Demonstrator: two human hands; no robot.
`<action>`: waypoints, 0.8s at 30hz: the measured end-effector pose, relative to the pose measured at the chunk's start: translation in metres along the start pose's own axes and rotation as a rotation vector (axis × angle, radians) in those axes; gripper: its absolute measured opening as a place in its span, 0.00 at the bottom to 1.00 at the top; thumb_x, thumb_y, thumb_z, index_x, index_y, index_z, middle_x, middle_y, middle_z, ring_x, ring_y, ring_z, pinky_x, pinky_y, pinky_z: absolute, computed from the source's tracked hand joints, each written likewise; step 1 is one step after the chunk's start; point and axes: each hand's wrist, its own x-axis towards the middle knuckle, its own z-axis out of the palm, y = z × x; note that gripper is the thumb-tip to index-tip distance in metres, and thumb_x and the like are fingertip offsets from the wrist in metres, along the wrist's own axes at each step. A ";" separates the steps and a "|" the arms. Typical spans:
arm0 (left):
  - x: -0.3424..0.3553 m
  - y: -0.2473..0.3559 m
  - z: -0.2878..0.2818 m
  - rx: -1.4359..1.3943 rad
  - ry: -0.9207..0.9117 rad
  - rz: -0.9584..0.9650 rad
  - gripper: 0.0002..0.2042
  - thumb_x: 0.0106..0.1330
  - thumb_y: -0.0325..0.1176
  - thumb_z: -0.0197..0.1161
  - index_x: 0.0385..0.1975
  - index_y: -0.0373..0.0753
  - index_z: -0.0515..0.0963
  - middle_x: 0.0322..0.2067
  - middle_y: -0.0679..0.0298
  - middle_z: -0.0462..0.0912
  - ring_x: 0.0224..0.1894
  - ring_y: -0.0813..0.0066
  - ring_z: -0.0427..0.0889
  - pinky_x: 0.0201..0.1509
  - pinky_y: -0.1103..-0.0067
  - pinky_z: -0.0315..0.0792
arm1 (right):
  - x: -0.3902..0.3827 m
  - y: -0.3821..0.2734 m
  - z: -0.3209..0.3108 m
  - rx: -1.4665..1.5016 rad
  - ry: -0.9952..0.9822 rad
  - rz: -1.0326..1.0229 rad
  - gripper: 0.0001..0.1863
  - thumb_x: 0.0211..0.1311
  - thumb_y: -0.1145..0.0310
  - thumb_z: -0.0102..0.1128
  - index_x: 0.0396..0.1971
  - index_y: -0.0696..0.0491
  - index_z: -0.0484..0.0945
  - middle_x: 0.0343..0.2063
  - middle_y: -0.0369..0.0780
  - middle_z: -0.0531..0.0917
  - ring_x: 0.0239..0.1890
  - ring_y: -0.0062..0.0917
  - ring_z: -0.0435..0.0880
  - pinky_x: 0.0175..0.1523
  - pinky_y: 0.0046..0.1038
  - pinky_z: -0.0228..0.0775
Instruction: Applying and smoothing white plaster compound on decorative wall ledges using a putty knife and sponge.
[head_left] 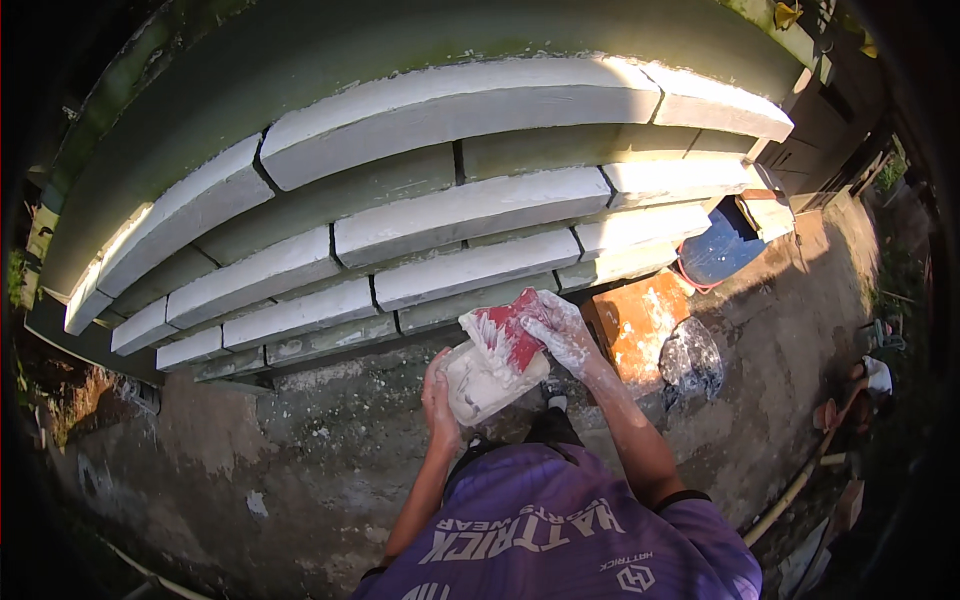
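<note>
My left hand (437,402) is closed round the side of a shallow pale container (476,408), which holds thick white paste. My right hand (566,338), smeared white over fingers and wrist, grips a flat red spreader (522,345). White paste coats part of the spreader's blade, which lies over the container's far edge. Both hands are in front of my body, just short of a stepped wall with white-coated ledges (460,275). Whether the blade touches the paste, I cannot tell.
Right of my hands are an orange-brown board (625,312) splashed white and a crumpled dark plastic bundle (692,358). Beyond them stands a blue tub (718,250) with a red rim. A long pole (790,495) lies at the right; the concrete floor (330,480) is stained.
</note>
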 end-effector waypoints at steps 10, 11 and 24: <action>0.003 -0.023 0.027 -0.119 -0.092 -0.046 0.27 0.72 0.49 0.43 0.61 0.33 0.63 0.58 0.53 0.67 0.60 0.61 0.69 0.63 0.66 0.64 | -0.030 0.027 -0.041 1.012 0.172 0.221 0.14 0.68 0.69 0.52 0.52 0.55 0.73 0.46 0.37 0.81 0.47 0.22 0.81 0.54 0.27 0.74; 0.005 -0.031 0.026 -0.128 -0.135 -0.063 0.27 0.72 0.49 0.43 0.61 0.33 0.63 0.58 0.53 0.67 0.60 0.61 0.69 0.63 0.66 0.64 | -0.034 0.036 -0.043 1.017 0.214 0.256 0.14 0.68 0.69 0.52 0.52 0.54 0.73 0.46 0.37 0.81 0.48 0.21 0.80 0.54 0.26 0.74; 0.035 -0.089 0.085 -0.081 -0.224 -0.163 0.26 0.72 0.50 0.40 0.63 0.38 0.60 0.60 0.55 0.66 0.62 0.60 0.68 0.65 0.66 0.62 | -0.040 0.061 -0.107 0.649 0.435 0.183 0.13 0.66 0.73 0.55 0.49 0.54 0.73 0.44 0.33 0.80 0.47 0.16 0.78 0.54 0.23 0.71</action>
